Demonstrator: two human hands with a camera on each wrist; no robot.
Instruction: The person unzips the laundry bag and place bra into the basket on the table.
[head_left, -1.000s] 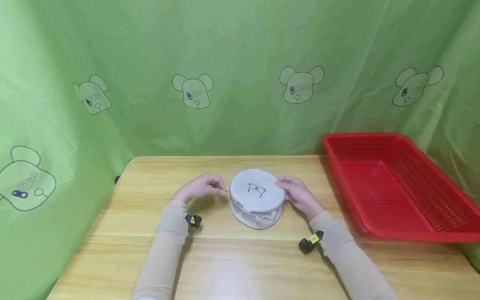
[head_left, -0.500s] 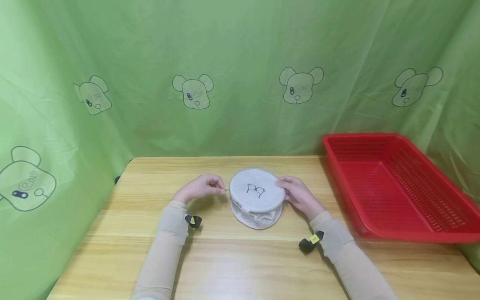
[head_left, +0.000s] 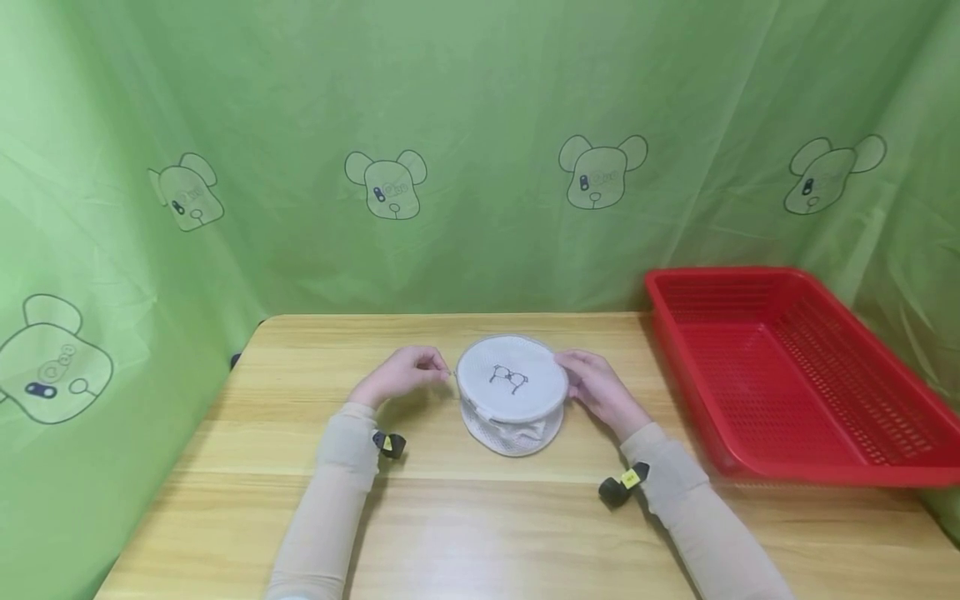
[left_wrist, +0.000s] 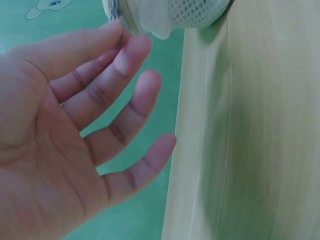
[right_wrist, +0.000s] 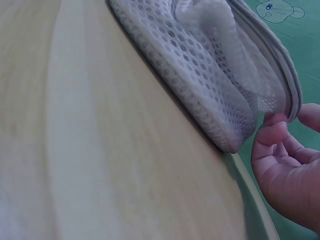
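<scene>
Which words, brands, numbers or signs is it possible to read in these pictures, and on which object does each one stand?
No text can be read with certainty.
Green curtain: small lettering inside the printed bear heads, too blurred to read.
Yellow labels on the black wrist devices: any print is too small to read.
White mesh bag: a dark line drawing, no letters visible.

Rnd wht mesh bag [head_left: 512, 379], dk drawing on top, sides crumpled, base on wood tbl [head_left: 465, 533].
</scene>
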